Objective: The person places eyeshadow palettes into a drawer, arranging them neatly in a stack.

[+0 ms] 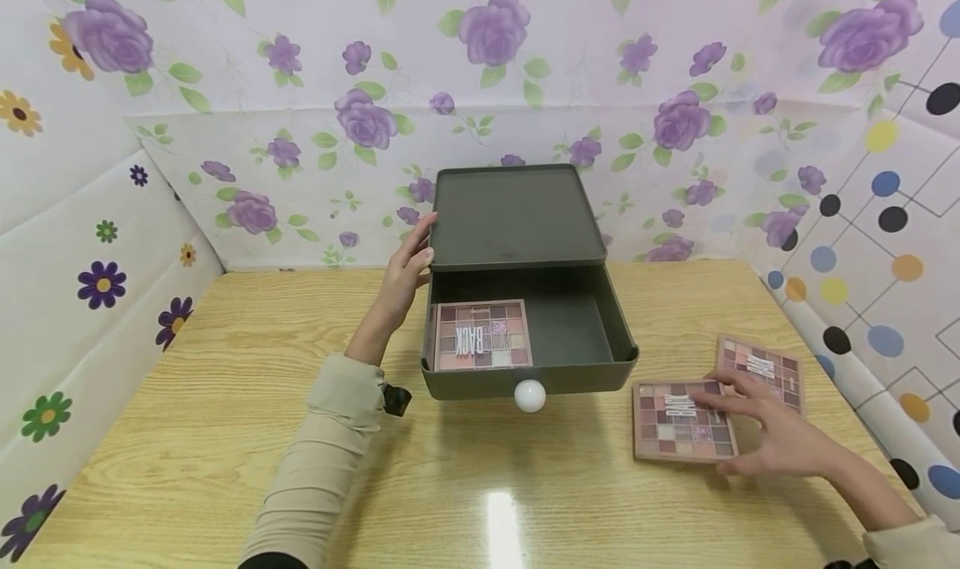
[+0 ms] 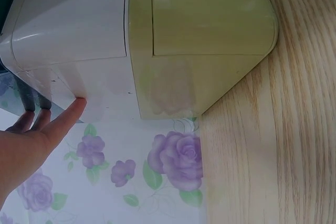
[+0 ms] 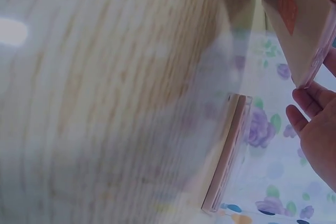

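Mid-frame in the head view, the left hand [image 1: 400,279] rests along the left side of the dark box [image 1: 513,215], fingers straight and spread, pressing without gripping; light, steady pressure there should stop the box sliding. Rightward, the drawer [image 1: 588,379] stands open, with a stowed palette [image 1: 483,336] in its left half and room in the right; anything put there would best come in flat, above the front wall and white knob [image 1: 530,396]. At lower right, the right hand [image 1: 780,436] holds the near palette [image 1: 667,440] between thumb and fingers; an even hold on opposite edges would keep it level. The far palette [image 1: 776,367] lies just beyond on the table [image 1: 247,394].

The left wrist view shows fingertips touching the box's outer side, hidden from the head view. The right wrist view alone reveals the held palette's underside, tilted, with an orange label [image 3: 286,9], at least partly off the table.
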{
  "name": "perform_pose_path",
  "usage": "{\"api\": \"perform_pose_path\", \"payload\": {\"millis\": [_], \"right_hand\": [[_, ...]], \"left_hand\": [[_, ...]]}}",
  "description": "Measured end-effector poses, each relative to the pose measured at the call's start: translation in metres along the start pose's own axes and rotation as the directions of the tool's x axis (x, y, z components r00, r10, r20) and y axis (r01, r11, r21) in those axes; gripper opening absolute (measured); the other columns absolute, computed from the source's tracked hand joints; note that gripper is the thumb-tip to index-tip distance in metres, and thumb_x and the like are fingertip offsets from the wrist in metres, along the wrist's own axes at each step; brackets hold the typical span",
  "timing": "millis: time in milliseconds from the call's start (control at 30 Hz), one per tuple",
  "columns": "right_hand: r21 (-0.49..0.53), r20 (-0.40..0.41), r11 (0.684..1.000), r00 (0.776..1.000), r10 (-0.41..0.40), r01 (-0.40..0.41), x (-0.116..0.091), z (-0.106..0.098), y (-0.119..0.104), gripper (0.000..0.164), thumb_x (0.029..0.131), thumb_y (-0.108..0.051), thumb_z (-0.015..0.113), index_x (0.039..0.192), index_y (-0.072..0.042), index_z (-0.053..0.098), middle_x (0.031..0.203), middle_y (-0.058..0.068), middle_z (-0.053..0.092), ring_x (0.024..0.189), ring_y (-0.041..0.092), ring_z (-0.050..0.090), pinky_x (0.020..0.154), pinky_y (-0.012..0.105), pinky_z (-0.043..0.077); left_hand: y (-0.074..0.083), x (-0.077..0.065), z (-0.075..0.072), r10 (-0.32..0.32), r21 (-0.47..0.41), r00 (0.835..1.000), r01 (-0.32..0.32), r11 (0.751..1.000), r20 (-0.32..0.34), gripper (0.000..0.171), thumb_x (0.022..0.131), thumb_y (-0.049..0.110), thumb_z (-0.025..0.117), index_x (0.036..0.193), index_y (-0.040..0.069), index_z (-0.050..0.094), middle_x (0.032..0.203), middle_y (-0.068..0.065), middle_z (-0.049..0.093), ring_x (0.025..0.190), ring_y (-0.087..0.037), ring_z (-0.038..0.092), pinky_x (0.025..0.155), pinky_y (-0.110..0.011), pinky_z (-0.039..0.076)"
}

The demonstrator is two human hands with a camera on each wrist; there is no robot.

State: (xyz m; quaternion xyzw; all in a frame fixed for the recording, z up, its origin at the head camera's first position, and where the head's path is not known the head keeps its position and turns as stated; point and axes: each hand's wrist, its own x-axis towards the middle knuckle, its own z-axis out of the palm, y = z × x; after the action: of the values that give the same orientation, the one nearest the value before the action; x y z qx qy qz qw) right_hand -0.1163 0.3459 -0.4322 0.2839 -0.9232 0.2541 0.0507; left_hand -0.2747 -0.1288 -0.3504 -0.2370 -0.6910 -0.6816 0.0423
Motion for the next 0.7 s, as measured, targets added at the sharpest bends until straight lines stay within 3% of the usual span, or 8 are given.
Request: {"api": "perform_pose_path", "payload": {"millis": [200, 433, 567, 700], "right_hand": [[0.046, -0.011, 0.999, 1.000, 0.027, -0.027, 0.000, -0.006, 0.000, 0.082, 0.051, -0.030, 0.086, 0.126, -0.018, 0.056, 0.137, 0.003, 0.032, 0.127, 0.015, 0.020, 0.076, 0.062, 0.030], [0.033, -0.033, 0.999, 0.999, 0.029, -0.028, 0.003, -0.017, -0.005, 0.082, 0.050, -0.028, 0.087, 0.126, -0.017, 0.056, 0.136, -0.001, 0.033, 0.126, 0.000, 0.015, 0.075, 0.059, 0.031], [0.063, -0.045, 0.998, 0.999, 0.024, -0.021, 0.005, -0.023, -0.007, 0.083, 0.050, -0.026, 0.087, 0.127, -0.016, 0.056, 0.137, -0.001, 0.032, 0.129, 0.002, 0.011, 0.080, 0.063, 0.022], [0.075, -0.064, 0.997, 0.998, 0.028, -0.023, 0.006, -0.029, -0.007, 0.084, 0.049, -0.022, 0.087, 0.127, -0.016, 0.056, 0.139, -0.003, 0.031, 0.129, 0.003, 0.013, 0.080, 0.059, 0.020]], "left_hand": [[-0.002, 0.000, 0.000, -0.002, 0.007, 1.000, 0.002, 1.000, -0.005, 0.063, 0.085, 0.030, 0.041, 0.144, 0.014, 0.028, 0.148, -0.009, 0.021, 0.133, -0.024, 0.024, 0.093, -0.059, 0.029], [0.000, 0.001, 0.001, -0.003, 0.007, 1.000, 0.003, 1.000, -0.008, 0.063, 0.085, 0.031, 0.042, 0.144, 0.014, 0.028, 0.149, -0.009, 0.021, 0.133, -0.025, 0.023, 0.093, -0.060, 0.029], [-0.001, 0.001, 0.000, 0.001, 0.002, 1.000, -0.001, 1.000, -0.007, 0.063, 0.085, 0.031, 0.042, 0.144, 0.013, 0.028, 0.149, -0.009, 0.021, 0.133, -0.025, 0.023, 0.093, -0.060, 0.028], [-0.001, 0.001, 0.000, 0.002, 0.004, 1.000, -0.002, 1.000, -0.006, 0.063, 0.085, 0.031, 0.042, 0.144, 0.014, 0.028, 0.148, -0.009, 0.021, 0.133, -0.024, 0.024, 0.093, -0.060, 0.029]]}}
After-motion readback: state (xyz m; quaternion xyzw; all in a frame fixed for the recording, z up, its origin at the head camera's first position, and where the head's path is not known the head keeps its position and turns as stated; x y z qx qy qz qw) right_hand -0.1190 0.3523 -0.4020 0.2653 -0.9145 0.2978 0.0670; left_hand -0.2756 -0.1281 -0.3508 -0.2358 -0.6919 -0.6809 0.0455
